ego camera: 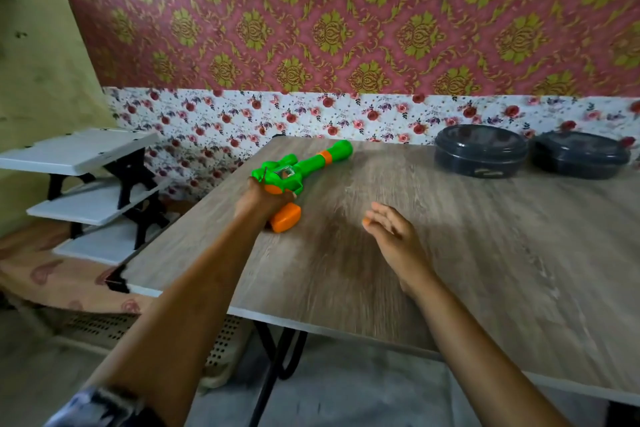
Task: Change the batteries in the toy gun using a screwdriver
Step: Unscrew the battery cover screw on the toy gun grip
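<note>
A green and orange toy gun lies on the wooden table near its far left corner, barrel pointing to the far right. My left hand is closed around the gun's grip, with the orange butt sticking out below my fingers. My right hand hovers over the table's middle, fingers apart and holding nothing. I see no screwdriver or batteries in view.
Two dark oval lidded containers stand at the table's far right against the wall. A white tiered shelf rack stands left of the table. The table's near edge runs diagonally across the lower frame.
</note>
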